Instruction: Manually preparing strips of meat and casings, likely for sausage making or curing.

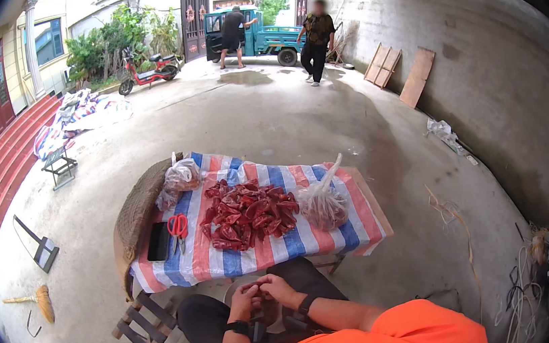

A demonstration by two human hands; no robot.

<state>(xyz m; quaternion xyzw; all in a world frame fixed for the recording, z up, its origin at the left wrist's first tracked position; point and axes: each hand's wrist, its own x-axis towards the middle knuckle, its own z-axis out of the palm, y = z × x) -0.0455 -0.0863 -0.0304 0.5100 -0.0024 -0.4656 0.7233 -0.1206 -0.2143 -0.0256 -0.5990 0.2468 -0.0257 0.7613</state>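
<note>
My left hand [245, 301] and my right hand [279, 290] meet over my lap, just below the near edge of the table. Their fingers pinch a small dark red piece, perhaps a dried pepper, mostly hidden by the fingers. Under them sits a round bowl [228, 294], partly covered by my hands. On the striped plastic sheet [184, 270] lies a pile of dried red peppers [251, 213]. Red-handled scissors [177, 226] and a black smartphone [158, 242] lie left of the pile. Tied plastic bags stand at the far left [183, 175] and right [324, 206].
A rolled woven mat [144, 206] borders the table's left side. A slatted stool [145, 328] stands by my left leg. A broom [43, 302] and dustpan [46, 252] lie farther left. Cords [521, 290] lie at right. Two people stand near a teal cargo tricycle [274, 37].
</note>
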